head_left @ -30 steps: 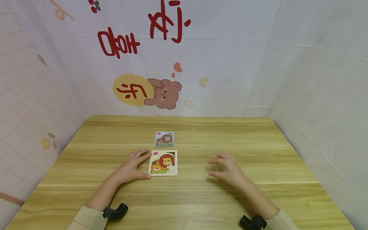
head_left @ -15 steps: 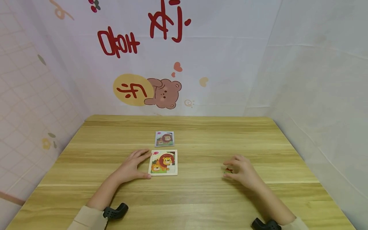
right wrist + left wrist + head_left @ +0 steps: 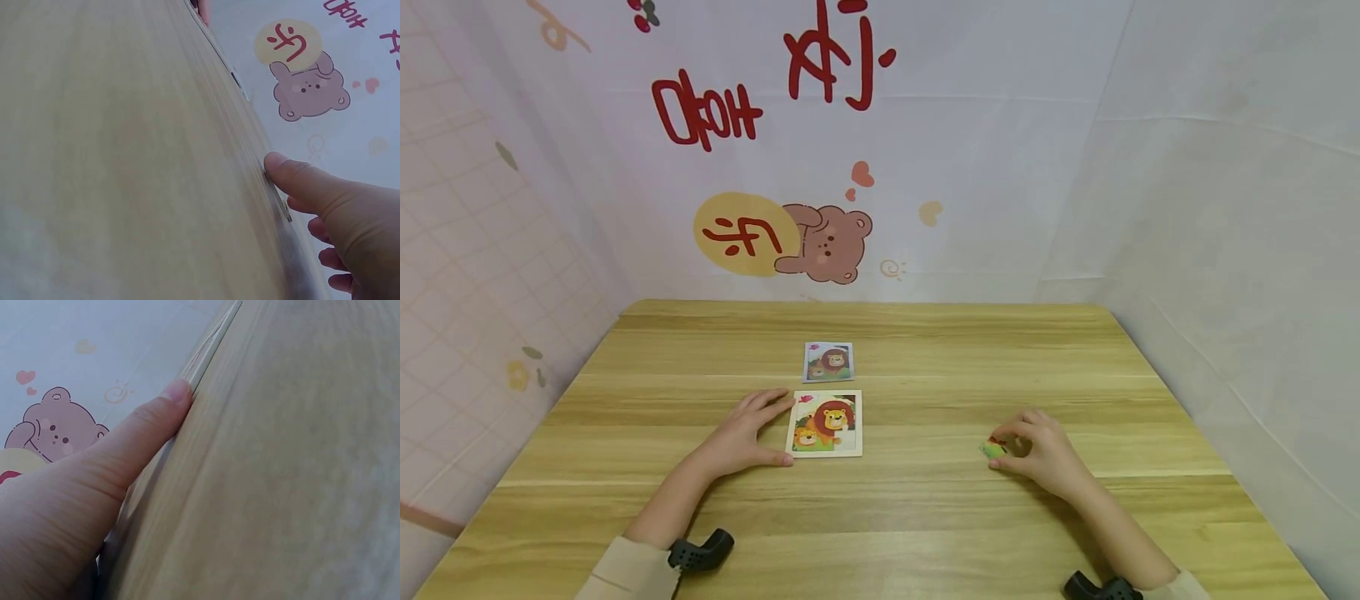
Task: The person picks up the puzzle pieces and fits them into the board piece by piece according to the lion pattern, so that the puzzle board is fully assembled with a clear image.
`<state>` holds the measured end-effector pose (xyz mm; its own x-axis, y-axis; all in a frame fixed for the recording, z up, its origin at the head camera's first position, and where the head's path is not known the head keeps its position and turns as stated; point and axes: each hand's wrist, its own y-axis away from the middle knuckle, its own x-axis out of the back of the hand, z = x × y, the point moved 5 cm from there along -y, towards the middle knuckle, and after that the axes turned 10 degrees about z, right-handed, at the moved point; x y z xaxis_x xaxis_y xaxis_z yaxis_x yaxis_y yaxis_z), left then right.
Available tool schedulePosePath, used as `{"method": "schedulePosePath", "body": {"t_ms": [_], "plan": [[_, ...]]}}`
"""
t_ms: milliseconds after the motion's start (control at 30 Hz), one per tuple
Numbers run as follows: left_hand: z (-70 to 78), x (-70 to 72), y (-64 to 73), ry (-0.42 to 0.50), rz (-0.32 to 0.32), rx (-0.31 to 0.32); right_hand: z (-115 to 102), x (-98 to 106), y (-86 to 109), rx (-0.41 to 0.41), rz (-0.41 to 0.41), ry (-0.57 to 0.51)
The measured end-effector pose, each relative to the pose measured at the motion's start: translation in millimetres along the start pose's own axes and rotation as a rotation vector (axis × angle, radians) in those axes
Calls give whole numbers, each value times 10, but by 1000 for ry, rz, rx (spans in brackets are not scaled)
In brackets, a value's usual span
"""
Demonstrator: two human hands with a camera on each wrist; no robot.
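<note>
A lion jigsaw board (image 3: 827, 455) with a pale rim lies flat left of the table's middle; its lower right part shows bare backing. Along its left edge, my left hand (image 3: 741, 437) rests with the thumb at the lower corner and fingertips at the upper one. In the left wrist view, the thumb (image 3: 144, 434) touches the board's edge. To the right, my right hand (image 3: 1041, 454) pinches a green and red puzzle piece (image 3: 993, 448) between thumb and fingers, close over the table. The right wrist view shows this piece (image 3: 279, 201) edge-on under the thumb.
Just behind the board lies a small picture card (image 3: 829, 362) with the same lion scene. The wooden table (image 3: 925, 517) meets a white printed cloth (image 3: 992, 167) at the back, with more cloth hanging at both sides. Both wrists wear black cameras.
My right hand has moved right, away from the board, and a puzzle piece has come into view in its pinch, now showing more at the fingertips. The left hand has stayed put.
</note>
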<state>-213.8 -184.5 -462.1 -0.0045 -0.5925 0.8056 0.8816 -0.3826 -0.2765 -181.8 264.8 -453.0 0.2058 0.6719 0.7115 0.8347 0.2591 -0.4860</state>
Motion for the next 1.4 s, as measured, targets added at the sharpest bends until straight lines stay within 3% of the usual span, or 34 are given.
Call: {"method": "schedulePosePath", "body": {"t_ms": [833, 1400], "plan": [[4, 13, 4, 7, 1, 4, 61, -111, -5, -79, -66, -54], [1, -1, 7, -1, 3, -2, 100, -55, -17, -152, -37, -6]]}}
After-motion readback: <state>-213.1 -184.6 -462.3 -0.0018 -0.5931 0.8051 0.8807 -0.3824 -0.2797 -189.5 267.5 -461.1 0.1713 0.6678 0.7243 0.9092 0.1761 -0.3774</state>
